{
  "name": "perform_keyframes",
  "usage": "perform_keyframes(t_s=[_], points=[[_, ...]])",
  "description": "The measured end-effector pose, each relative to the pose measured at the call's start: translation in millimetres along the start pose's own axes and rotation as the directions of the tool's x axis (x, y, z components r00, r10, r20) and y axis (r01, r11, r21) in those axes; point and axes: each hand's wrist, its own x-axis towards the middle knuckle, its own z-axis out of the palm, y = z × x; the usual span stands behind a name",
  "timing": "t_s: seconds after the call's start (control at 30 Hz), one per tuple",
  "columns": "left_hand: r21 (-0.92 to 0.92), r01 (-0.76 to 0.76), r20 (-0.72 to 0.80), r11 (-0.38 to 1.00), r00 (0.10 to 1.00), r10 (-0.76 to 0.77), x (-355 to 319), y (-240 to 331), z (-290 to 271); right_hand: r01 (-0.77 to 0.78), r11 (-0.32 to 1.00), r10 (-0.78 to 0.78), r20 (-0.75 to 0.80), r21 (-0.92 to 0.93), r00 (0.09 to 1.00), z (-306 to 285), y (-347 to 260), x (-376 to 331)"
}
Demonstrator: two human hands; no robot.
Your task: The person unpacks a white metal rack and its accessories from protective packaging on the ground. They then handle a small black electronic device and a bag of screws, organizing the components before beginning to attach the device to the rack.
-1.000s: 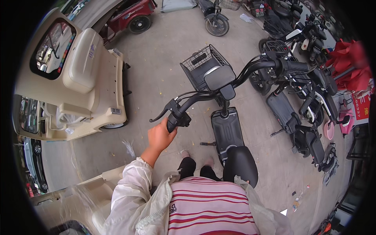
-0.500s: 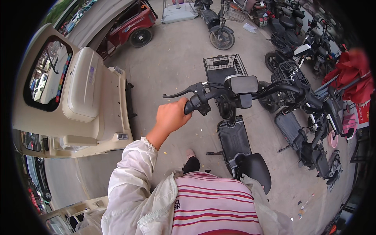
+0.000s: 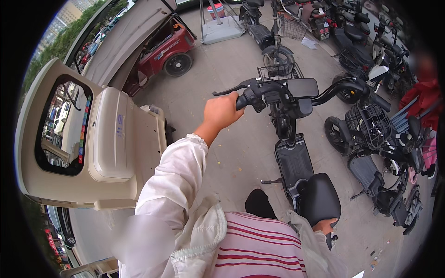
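Note:
A black electric scooter point(image 3: 295, 160) stands at my right side, with a black front basket and a dark boxy display on its handlebar. My left hand point(image 3: 222, 112) is wrapped round the left handlebar grip point(image 3: 242, 101), below the brake lever point(image 3: 229, 89). The right handlebar end has no hand on it. Down by the black seat point(image 3: 320, 199), my right hand point(image 3: 325, 225) grips its rear edge; some fingers are hidden. A side peg point(image 3: 271, 181) sticks out from the scooter toward my legs.
A beige three-wheeled vehicle point(image 3: 111, 139) stands close on the left. Ahead are a red cargo tricycle point(image 3: 174, 51), a grey stand base point(image 3: 222, 30) and another parked scooter point(image 3: 277, 55). More scooters point(image 3: 371, 176) and red folded fabric point(image 3: 419, 99) line the right side.
The scooter and I have moved forward, nearer the parked scooter ahead. My right hand has come into view at the rear of the seat. My left hand keeps its hold on the grip.

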Motion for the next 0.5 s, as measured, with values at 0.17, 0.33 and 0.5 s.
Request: perform_keyframes(t_s=[0.17, 0.33, 0.5], points=[[0.001, 0.014, -0.039, 1.0, 0.999, -0.014, 63.2, -45.1, 12.4, -0.002, 1.0, 0.001, -0.059, -0.018, 0.998, 54.6, -46.4, -60.3], [-0.036, 0.037, -0.034, 0.999, 0.999, -0.038, 119.9, -86.4, 24.7, 0.016, 0.998, -0.025, -0.16, -0.055, 0.987, 119.7, -75.7, -92.2], [-0.134, 0.071, 0.134, 0.988, 0.99, -0.053, 174.4, -121.9, 21.7, -0.011, 0.998, -0.003, -0.242, -0.056, 0.97, 188.7, -119.1, -133.4]])
